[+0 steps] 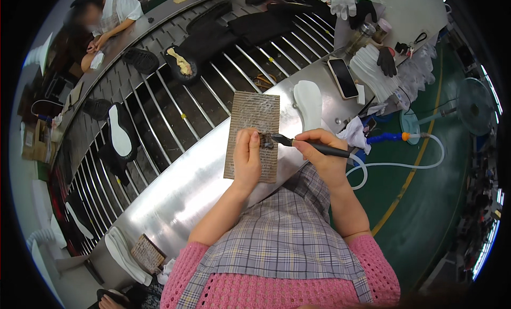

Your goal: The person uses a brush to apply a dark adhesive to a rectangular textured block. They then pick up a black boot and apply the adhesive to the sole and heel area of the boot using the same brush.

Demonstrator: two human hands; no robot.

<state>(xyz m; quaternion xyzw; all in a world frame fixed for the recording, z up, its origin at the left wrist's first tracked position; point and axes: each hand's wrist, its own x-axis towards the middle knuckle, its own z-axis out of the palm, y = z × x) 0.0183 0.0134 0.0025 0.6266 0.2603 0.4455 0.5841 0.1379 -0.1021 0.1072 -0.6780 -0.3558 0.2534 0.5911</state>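
A ribbed brown piece of corrugated cardboard (254, 109) lies on the metal ledge in front of me, stained dark in the middle. My left hand (246, 157) rests over it with fingers curled and thumb up; whatever is at the fingertips is too small to make out. Gripped in my right hand (323, 155) is a black-handled brush-like tool (332, 150). Its dark tip points left, close to my left fingertips and over the stained patch. From its rear end runs a white tube (443, 152). A white insole (308, 104) lies just beyond my right hand.
Beyond the ledge (170, 197) runs a roller conveyor (213, 74) carrying black shoe parts and a white-topped sole (121, 130). A phone (343, 78), stacked white insoles (372, 72) and gloves (343, 6) sit at right. Another person (114, 18) works across the conveyor.
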